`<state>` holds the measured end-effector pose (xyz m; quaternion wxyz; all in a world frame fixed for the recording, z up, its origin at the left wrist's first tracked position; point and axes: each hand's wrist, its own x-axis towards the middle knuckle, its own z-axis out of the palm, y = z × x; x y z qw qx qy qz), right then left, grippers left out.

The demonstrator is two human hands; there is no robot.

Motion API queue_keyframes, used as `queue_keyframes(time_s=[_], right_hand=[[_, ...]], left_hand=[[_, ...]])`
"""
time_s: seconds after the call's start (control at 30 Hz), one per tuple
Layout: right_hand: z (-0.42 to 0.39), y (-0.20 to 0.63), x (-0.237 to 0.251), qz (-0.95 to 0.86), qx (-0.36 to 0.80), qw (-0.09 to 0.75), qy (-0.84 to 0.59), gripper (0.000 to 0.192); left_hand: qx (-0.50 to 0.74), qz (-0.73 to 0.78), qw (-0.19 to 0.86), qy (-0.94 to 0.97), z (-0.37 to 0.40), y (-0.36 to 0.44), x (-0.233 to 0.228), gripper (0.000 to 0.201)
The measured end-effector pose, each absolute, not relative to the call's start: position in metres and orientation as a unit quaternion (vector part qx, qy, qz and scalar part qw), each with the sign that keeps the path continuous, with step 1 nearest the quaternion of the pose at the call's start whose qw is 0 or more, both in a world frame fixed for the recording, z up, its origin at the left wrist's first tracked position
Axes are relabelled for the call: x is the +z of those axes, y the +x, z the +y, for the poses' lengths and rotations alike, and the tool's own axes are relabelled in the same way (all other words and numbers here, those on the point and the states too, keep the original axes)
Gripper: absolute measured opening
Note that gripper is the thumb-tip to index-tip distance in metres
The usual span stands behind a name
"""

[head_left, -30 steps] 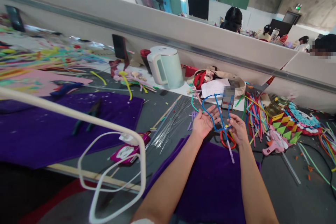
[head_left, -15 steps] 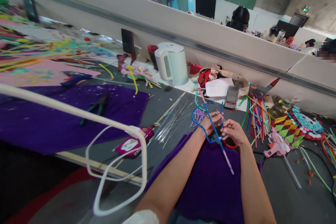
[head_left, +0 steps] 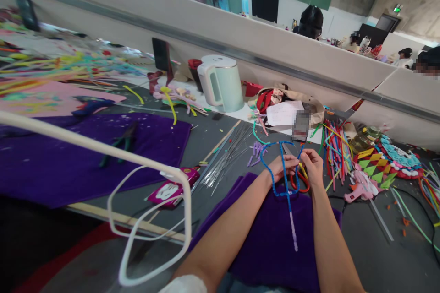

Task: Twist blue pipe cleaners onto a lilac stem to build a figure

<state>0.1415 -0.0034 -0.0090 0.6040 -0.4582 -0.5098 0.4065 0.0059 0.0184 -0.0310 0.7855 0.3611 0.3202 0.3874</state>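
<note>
Where the grey worktop runs up to its far edge against a long pale partition, it carries a wide litter of craft stuff. Largest on it is a big purple cloth toward the left edge, with a pair of green-handled pliers lying on it. A second purple cloth lies at the near edge, under the person's forearms. Near the far edge stands a pale green kettle, and beside it a slumped bag with papers. A fan of thin metal wires lies between the two cloths, a sheaf of coloured pipe cleaners right of the hands, and a pink glue gun toward the right edge.

Above the far end of the near cloth, both hands hold a blue pipe-cleaner frame, bent into a loop with a straight stem ending in a pale lilac tail over the cloth. The left hand is curled, fingers pinched on the frame's middle strand. The right hand is closed too, pinching the frame's upper right side. Orange-handled scissors lie just beneath the hands; whether they touch is unclear.
</note>
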Motion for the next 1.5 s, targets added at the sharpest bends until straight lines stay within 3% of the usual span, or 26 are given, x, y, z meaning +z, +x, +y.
queue_keyframes(time_s=[0.47,0.9,1.0,1.1,1.2,1.5], right_hand=[[-0.002,0.137,-0.013,-0.456,0.433,0.632,-0.453,0.03],[0.003,0.135,-0.024,-0.366,0.585,0.585,-0.426,0.029],[0.005,0.135,-0.027,-0.401,0.522,0.595,-0.462,0.029],[0.004,0.136,-0.027,-0.481,0.366,0.605,-0.518,0.027],[0.0,0.137,-0.023,-0.556,0.249,0.564,-0.557,0.028],[-0.006,0.139,-0.017,-0.619,0.12,0.494,-0.598,0.026]], left_hand=[[0.422,0.31,0.774,0.356,0.014,0.01,-0.026,0.032],[0.435,0.293,0.77,0.363,0.013,0.009,-0.026,0.027],[0.429,0.318,0.765,0.36,0.015,0.01,-0.027,0.029],[0.433,0.355,0.753,0.347,0.017,0.01,-0.028,0.032],[0.441,0.374,0.746,0.331,0.018,0.012,-0.028,0.033],[0.444,0.395,0.731,0.335,0.02,0.013,-0.031,0.034]])
